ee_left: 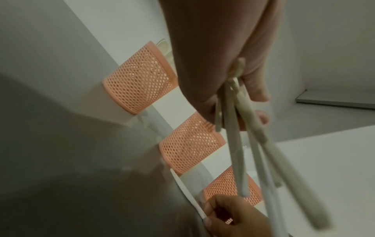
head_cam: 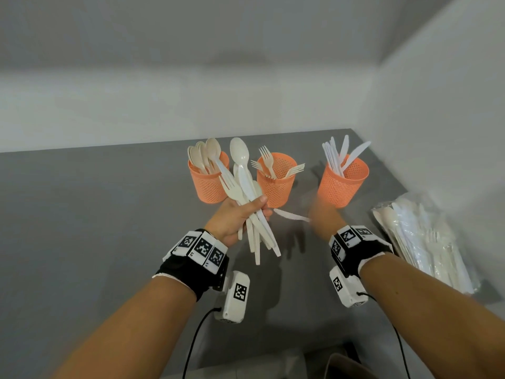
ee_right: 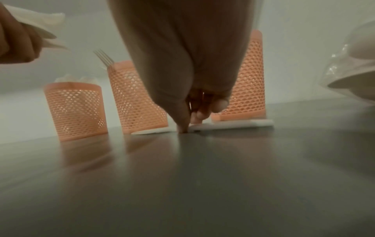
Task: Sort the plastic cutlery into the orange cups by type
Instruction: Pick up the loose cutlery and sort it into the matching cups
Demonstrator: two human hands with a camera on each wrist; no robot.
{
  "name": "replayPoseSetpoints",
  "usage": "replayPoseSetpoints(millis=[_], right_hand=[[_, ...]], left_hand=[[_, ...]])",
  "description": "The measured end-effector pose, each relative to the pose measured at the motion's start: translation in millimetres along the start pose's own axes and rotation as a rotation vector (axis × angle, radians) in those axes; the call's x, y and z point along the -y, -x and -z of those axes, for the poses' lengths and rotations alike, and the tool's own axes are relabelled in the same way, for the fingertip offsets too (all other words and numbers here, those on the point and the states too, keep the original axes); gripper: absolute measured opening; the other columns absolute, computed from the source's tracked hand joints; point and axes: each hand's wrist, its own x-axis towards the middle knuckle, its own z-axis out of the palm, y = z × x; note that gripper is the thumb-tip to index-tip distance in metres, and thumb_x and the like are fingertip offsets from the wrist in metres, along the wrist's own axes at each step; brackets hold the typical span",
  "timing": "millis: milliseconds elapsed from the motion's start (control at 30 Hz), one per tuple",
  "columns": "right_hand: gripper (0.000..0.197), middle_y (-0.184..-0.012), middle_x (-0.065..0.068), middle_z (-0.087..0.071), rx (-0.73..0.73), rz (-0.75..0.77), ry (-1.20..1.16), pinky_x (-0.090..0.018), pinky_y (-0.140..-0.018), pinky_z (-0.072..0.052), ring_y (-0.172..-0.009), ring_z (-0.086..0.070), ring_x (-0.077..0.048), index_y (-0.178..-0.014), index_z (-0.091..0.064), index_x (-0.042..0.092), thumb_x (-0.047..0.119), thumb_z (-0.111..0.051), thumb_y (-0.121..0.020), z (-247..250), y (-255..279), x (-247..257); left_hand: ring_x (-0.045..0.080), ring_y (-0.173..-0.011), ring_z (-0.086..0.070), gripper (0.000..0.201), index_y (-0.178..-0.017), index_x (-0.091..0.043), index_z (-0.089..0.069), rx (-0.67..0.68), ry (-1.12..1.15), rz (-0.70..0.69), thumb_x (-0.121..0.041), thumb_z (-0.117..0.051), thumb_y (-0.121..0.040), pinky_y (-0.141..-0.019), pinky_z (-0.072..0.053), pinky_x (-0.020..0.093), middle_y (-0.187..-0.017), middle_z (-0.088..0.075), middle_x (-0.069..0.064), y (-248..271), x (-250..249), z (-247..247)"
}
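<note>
Three orange mesh cups stand in a row on the grey table: the spoon cup on the left, the fork cup in the middle, the knife cup on the right. My left hand grips a mixed bundle of cutlery, raised in front of the spoon and fork cups. My right hand, blurred, is down on the table before the knife cup. Its fingertips pinch a white knife that lies flat on the table. The left wrist view shows that knife running out of the right hand.
A clear plastic bag of more cutlery lies at the table's right edge, close to the right wall. A white wall runs just behind the cups. Bare table stretches to the left and toward me.
</note>
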Motion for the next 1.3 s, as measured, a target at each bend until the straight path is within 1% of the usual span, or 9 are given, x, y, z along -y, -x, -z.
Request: replayPoseSetpoints(millis=[133,233,333,633,867,1000,1100,1200,1300], right_hand=[[0.026,-0.126,-0.020,-0.050,0.061,0.040,-0.053,-0.039,-0.096,-0.039,-0.118,-0.047,-0.034,-0.117,-0.048,-0.001,0.009,-0.046,-0.093,-1,8,6],[0.007,-0.099,-0.021,-0.057,-0.041,0.112,-0.385,-0.034,-0.071,-0.037,-0.083,-0.053,-0.028,-0.100,-0.045,0.005,0.003,-0.041,-0.094,16,19,16],[0.014,-0.079,-0.003,-0.051,-0.212,0.211,-0.747,-0.021,-0.057,-0.035,-0.063,-0.045,-0.009,-0.107,-0.048,0.005,0.012,-0.043,-0.097,42,33,36],[0.017,-0.060,0.019,-0.063,-0.247,0.350,-0.978,-0.007,-0.063,-0.046,-0.060,-0.059,0.008,-0.080,-0.062,0.025,0.009,-0.068,-0.081,67,52,72],[0.017,-0.074,0.004,-0.061,-0.245,0.290,-0.847,-0.008,-0.059,-0.043,-0.064,-0.056,-0.007,-0.102,-0.061,0.002,0.012,-0.050,-0.092,66,51,77],[0.026,-0.092,-0.007,-0.059,-0.235,0.261,-0.841,-0.033,-0.069,-0.048,-0.080,-0.059,-0.021,-0.122,-0.043,0.005,0.014,-0.037,-0.098,77,50,75],[0.023,-0.081,0.000,-0.056,-0.322,0.248,-0.946,-0.034,-0.066,-0.047,-0.072,-0.056,-0.018,-0.119,-0.042,0.006,0.016,-0.037,-0.099,96,50,77],[0.029,-0.086,-0.012,-0.064,-0.402,0.233,-1.061,-0.037,-0.072,-0.051,-0.076,-0.062,-0.023,-0.106,-0.055,0.002,0.028,-0.054,-0.093,119,51,90],[0.032,-0.066,-0.006,-0.055,-0.415,0.260,-1.098,-0.028,-0.058,-0.045,-0.060,-0.053,-0.016,-0.079,-0.059,0.005,0.034,-0.072,-0.078,130,52,109]], left_hand=[[0.014,-0.061,-0.066,0.006,-0.086,-0.010,-0.058,-0.022,0.013,0.002,-0.012,-0.054,-0.090,-0.065,-0.058,0.029,-0.063,-0.064,0.000,-7,1,1],[0.014,-0.059,-0.066,0.010,-0.086,-0.008,-0.057,-0.047,0.021,0.012,-0.016,-0.053,-0.091,-0.062,-0.057,0.028,-0.066,-0.063,0.004,-12,2,0],[0.011,-0.057,-0.065,0.010,-0.091,-0.007,-0.056,-0.054,0.029,0.009,-0.015,-0.051,-0.093,-0.058,-0.056,0.025,-0.067,-0.063,0.003,-15,2,-3],[0.018,-0.075,-0.070,0.018,-0.106,-0.006,-0.059,0.004,0.125,-0.027,-0.011,-0.047,-0.094,-0.067,-0.059,0.030,-0.092,-0.067,0.011,-14,0,-16],[0.018,-0.072,-0.070,0.034,-0.124,0.003,-0.050,-0.061,0.104,-0.059,-0.001,-0.051,-0.090,-0.068,-0.060,0.035,-0.094,-0.065,0.014,-11,2,-15],[0.018,-0.067,-0.066,0.036,-0.123,0.007,-0.050,-0.119,0.090,-0.075,-0.003,-0.055,-0.089,-0.070,-0.059,0.036,-0.086,-0.064,0.015,-15,4,-10],[0.012,-0.050,-0.059,0.032,-0.119,0.010,-0.050,-0.218,-0.151,-0.117,-0.001,-0.054,-0.089,-0.051,-0.054,0.026,-0.074,-0.059,0.014,-16,6,-13],[0.008,-0.047,-0.060,0.028,-0.114,0.003,-0.053,-0.259,-0.403,-0.230,0.001,-0.053,-0.087,-0.047,-0.050,0.021,-0.075,-0.062,0.012,-15,10,-19],[0.004,-0.047,-0.058,0.027,-0.113,-0.003,-0.053,-0.264,-0.524,-0.341,0.002,-0.051,-0.086,-0.048,-0.048,0.019,-0.074,-0.061,0.004,-15,12,-23]])
